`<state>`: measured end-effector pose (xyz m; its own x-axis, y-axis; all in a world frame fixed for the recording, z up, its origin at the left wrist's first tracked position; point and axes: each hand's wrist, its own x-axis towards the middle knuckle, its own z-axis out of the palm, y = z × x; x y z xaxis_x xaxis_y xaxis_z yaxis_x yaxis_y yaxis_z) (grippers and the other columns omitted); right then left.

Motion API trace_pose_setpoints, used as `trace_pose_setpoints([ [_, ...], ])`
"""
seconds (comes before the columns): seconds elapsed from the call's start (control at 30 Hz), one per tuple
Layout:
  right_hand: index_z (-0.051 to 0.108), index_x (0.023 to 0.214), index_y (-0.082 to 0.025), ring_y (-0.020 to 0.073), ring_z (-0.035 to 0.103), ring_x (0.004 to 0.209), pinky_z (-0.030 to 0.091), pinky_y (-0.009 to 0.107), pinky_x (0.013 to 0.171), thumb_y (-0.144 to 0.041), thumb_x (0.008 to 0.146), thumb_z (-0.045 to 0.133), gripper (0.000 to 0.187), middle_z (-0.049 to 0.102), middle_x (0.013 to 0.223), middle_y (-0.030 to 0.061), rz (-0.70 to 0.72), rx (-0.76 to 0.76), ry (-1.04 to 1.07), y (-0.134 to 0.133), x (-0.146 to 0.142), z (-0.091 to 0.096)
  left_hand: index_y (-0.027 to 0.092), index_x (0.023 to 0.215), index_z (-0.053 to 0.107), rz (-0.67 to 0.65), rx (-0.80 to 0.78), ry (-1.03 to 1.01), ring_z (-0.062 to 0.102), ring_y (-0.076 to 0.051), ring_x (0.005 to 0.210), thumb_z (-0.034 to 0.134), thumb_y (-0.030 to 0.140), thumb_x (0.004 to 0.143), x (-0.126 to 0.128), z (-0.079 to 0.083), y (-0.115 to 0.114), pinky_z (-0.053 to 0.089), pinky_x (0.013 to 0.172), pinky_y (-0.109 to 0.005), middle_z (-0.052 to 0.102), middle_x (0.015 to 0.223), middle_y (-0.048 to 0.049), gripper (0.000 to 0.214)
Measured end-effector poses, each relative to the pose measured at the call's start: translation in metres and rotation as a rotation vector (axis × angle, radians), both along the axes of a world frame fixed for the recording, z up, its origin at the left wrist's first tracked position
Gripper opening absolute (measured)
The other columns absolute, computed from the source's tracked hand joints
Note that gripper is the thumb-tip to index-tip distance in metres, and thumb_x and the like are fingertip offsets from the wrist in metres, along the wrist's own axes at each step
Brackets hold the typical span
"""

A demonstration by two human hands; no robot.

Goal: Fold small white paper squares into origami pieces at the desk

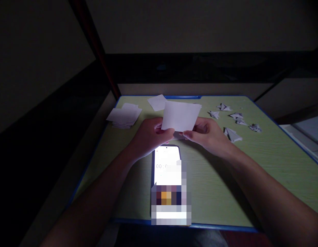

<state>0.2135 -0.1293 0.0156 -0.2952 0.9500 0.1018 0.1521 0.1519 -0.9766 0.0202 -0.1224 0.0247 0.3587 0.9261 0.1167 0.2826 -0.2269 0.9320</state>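
Observation:
Between my two hands is a white sheet of paper [182, 115], raised above the table and tilted toward me. My left hand [155, 132] pinches its lower left edge, thumb in front. At the lower right edge my right hand [206, 133] grips it the same way, with its other fingers partly hidden behind the sheet. Just below the hands lies a phone [167, 171] with a brightly lit screen showing digits; its lower part is blurred out by blocks.
A stack of white paper sheets [125, 115] lies at the table's left, and a single sheet [157, 102] at the back. Several small folded paper pieces [236, 116] are scattered on the right. The green table [212, 192] has a blue edge; the room is dark.

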Motion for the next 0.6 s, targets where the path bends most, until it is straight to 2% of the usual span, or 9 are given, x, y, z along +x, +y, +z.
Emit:
trace_pose_setpoints([
  [0.3, 0.067, 0.073, -0.019, 0.0177, 0.060, 0.065, 0.051, 0.033, 0.064, -0.025, 0.071, 0.070, 0.007, 0.063, 0.063, 0.0011, -0.011, -0.004, -0.009, 0.0017, 0.0030, 0.0008, 0.014, 0.070, 0.058, 0.019, -0.004, 0.017, 0.062, -0.011, 0.055, 0.059, 0.028, 0.072, -0.0008, 0.0022, 0.0013, 0.053, 0.051, -0.022, 0.066, 0.065, -0.0029, 0.015],
  [0.6, 0.063, 0.068, -0.019, 0.0155, 0.057, 0.063, 0.046, 0.029, 0.057, -0.026, 0.069, 0.070, 0.009, 0.062, 0.062, 0.0004, -0.018, 0.000, -0.074, 0.0021, 0.0046, 0.0041, 0.014, 0.072, 0.060, -0.004, 0.003, 0.007, 0.063, -0.009, 0.054, 0.059, 0.025, 0.074, -0.0024, 0.0030, 0.0021, 0.052, 0.049, -0.018, 0.067, 0.065, -0.0016, 0.012],
])
